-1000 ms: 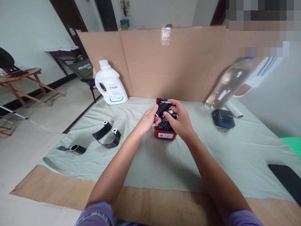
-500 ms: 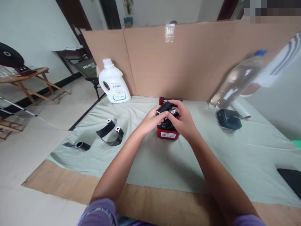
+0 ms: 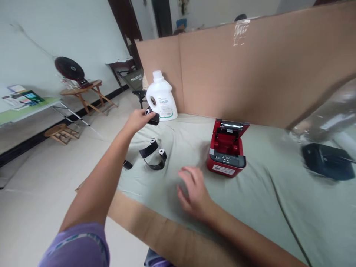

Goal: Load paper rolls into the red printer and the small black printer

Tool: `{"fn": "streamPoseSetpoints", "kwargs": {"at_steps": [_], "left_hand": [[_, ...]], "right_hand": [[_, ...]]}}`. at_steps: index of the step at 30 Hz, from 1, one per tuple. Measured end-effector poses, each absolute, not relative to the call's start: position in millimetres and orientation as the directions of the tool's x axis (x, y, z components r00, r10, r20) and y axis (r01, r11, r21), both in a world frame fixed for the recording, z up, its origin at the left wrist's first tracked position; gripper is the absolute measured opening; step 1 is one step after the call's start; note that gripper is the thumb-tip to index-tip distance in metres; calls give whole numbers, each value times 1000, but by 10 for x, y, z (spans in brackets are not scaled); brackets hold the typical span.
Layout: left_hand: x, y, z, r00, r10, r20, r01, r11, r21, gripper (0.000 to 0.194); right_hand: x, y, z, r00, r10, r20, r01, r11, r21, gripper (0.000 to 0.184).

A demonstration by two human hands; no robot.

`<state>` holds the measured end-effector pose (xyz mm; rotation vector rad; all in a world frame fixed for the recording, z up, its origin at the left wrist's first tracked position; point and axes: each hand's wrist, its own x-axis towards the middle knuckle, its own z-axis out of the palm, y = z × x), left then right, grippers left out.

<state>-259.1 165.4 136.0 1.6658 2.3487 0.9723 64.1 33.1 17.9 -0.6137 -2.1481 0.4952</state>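
Left of centre: dark roll (image 3: 127, 165), partly behind the left forearm. Above it: left hand (image 3: 138, 120), fingers closed on one end of a black roll (image 3: 154, 119); a slack pinch could drop it. Below: curled black strips (image 3: 150, 150), likely to tangle if the roll fell there. Behind: white jug (image 3: 166, 94), contact with the roll unclear; a backward swing could topple it. Centre: right hand (image 3: 197, 193), fingers curled, well parted, empty. Right of centre: red box (image 3: 226, 170), lid raised, liable to be caught by a passing wrist.
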Motion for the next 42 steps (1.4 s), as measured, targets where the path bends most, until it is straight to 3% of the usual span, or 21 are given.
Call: {"fn": "streamPoseSetpoints", "kwargs": {"at_steps": [3,11,15,19,22,24,25,30,33,35,37,39,42], "left_hand": [[-3069,1725,1292,-443,889,114,863,389,322,46],[-3511,1648,698,-580,806,-122,811,585,8,49],[-3496,1560,446,-610,776,-161,789,613,-40,56],[-3472,1439,472,-644,748,-159,760,649,-29,66],[-3363,1336,625,-644,761,79,764,644,38,77],[-3201,1274,696,-579,774,256,812,575,98,74],[-3096,1248,705,-550,792,267,834,539,119,71],[-2592,1173,507,-425,902,-73,895,431,116,55],[-2508,1116,442,-389,920,-42,910,391,139,37],[-2495,1055,507,-341,939,52,913,317,257,34],[-2416,985,637,-259,944,204,871,137,472,37],[-2202,928,784,-193,921,338,712,-106,694,38],[-1638,914,939,-82,922,378,390,-320,863,38]], "right_hand": [[510,158,-116,-691,530,491,143,766,-626,60],[526,246,-185,-728,591,347,178,652,-737,50],[514,241,-199,-744,590,314,194,639,-744,49],[503,241,-230,-733,610,301,202,618,-759,50],[504,251,-229,-729,614,302,201,613,-764,51],[510,254,-218,-729,615,299,198,609,-768,51],[513,253,-213,-730,616,296,198,606,-771,50],[511,233,-235,-719,632,290,187,578,-795,46],[508,292,-209,-700,646,303,155,552,-820,44],[528,414,-87,-681,647,342,116,557,-822,40],[585,603,151,-641,651,407,84,586,-806,33],[689,827,475,-573,675,466,80,612,-787,27],[915,1130,951,-457,772,442,118,545,-830,29]]}}
